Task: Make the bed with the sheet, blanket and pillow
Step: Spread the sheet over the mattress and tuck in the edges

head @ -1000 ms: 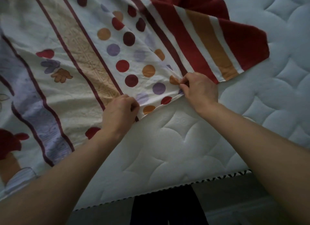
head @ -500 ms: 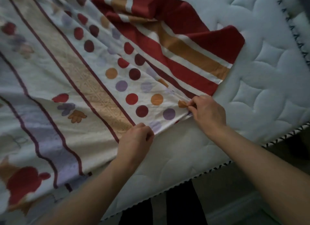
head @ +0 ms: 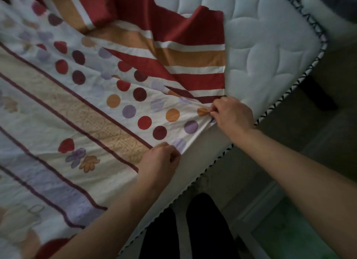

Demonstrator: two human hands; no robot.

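A patterned sheet (head: pixel 92 108), white with coloured dots, stripes and a red and orange band, lies over most of a white quilted mattress (head: pixel 270 52). My left hand (head: pixel 160 162) grips the sheet's near edge with curled fingers. My right hand (head: pixel 231 114) pinches the same edge further right, close to the mattress's near side. The sheet's red striped end (head: pixel 193 52) is folded and rumpled above my right hand. The mattress's right corner is bare. No blanket or pillow is in view.
The mattress edge has black and white piping (head: pixel 280 102) running diagonally. My legs in dark trousers (head: pixel 193 229) stand on the floor against the bed's side. A dark object (head: pixel 316 96) sits on the floor at the right.
Both hands have drawn the sheet's edge toward the near side of the mattress. Less bare mattress shows in front of my hands, and the striped end now lies closer to the right corner.
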